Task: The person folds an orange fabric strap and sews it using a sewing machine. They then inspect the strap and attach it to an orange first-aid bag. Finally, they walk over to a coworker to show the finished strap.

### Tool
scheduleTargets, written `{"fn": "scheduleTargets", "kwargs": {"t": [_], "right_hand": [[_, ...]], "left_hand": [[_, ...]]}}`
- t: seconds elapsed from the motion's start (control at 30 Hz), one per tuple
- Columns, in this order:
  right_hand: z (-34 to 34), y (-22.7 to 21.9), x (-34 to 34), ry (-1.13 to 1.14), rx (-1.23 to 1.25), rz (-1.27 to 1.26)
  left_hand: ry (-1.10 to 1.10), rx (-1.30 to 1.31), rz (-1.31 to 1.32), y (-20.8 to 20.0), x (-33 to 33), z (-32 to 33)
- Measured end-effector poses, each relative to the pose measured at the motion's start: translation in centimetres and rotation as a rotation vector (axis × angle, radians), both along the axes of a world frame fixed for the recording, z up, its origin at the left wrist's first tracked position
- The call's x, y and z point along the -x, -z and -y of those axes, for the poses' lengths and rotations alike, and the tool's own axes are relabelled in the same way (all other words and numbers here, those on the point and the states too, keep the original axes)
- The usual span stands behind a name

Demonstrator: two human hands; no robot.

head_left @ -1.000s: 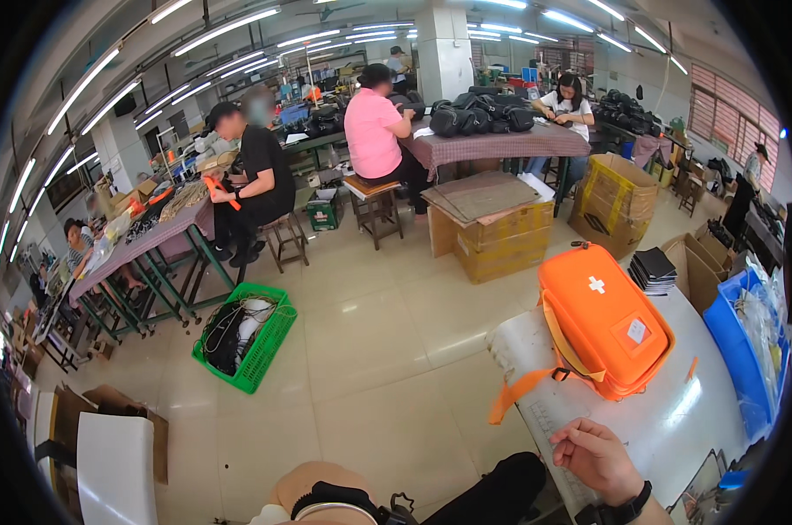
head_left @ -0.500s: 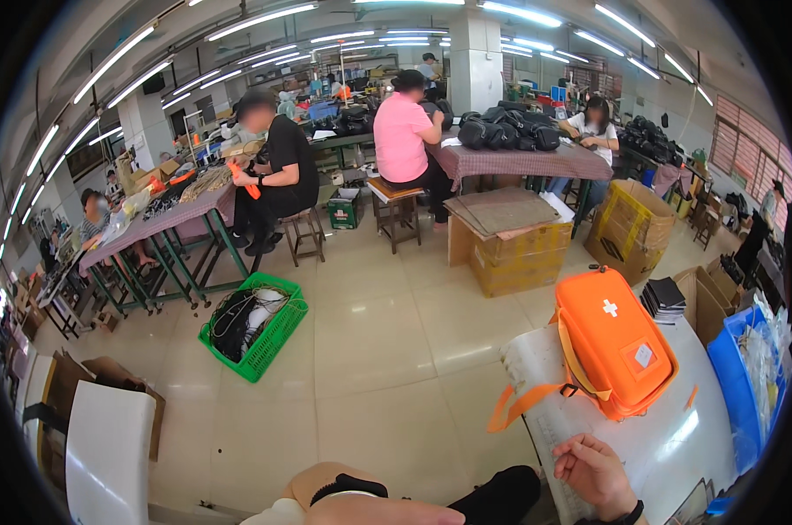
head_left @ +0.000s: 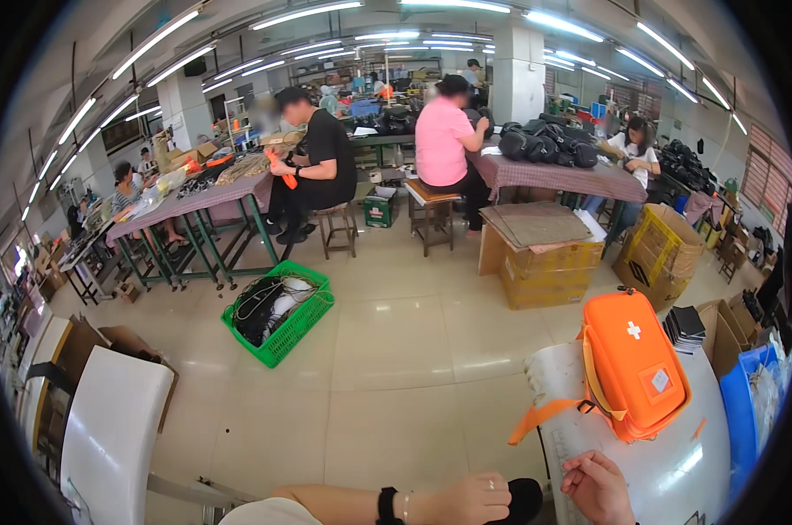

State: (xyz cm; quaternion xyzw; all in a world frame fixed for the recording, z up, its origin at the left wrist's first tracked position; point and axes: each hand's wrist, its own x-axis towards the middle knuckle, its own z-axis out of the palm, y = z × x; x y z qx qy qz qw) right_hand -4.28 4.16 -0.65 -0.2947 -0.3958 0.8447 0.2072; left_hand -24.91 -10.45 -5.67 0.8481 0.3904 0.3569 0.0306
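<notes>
At the lower edge, my left hand (head_left: 476, 500) wears a ring and shows its back, its fingers curled in and nothing visible in them. It lies beside a dark rounded shape (head_left: 525, 500), perhaps my clothed knee. My right hand (head_left: 599, 486) hovers at the near left edge of a white tabletop (head_left: 623, 455), palm partly up, fingers loosely bent and apart from the thumb, holding nothing visible. Beyond it on that tabletop stands an orange first-aid bag (head_left: 634, 366) with a white cross. Its orange strap (head_left: 544, 418) hangs over the table's left edge. Neither hand touches the bag.
A small dark stack (head_left: 684, 330) sits behind the bag, and a blue bin (head_left: 746, 394) stands right. On the floor are a green crate (head_left: 282, 337) of cords and cardboard boxes (head_left: 544, 271). Several people work at cloth-covered tables (head_left: 195, 199). A white panel (head_left: 116, 429) stands left.
The view has turned a little, so the room sits further right. My left hand has come up into sight at the lower edge. My right hand's fingers have shifted slightly; the bag stays put.
</notes>
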Motion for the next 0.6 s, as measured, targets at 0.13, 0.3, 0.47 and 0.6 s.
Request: {"fn": "scheduleTargets", "kwargs": {"t": [0.13,0.3,0.47,0.6], "right_hand": [[0.2,-0.4,0.3,-0.027,0.011,-0.013],[0.4,-0.5,0.2,0.004,0.005,-0.037],[0.3,-0.7,0.2,-0.010,-0.006,-0.048],[0.3,-0.5,0.3,-0.025,-0.015,-0.049]], "left_hand": [[0.228,0.306,-0.195,12.2,-3.8,0.5],[0.312,0.267,-0.195,17.4,-5.5,-0.1],[0.427,0.252,-0.258,18.0,-6.0,-3.0],[0.391,0.144,-0.228,20.1,-7.3,-5.7]]}}
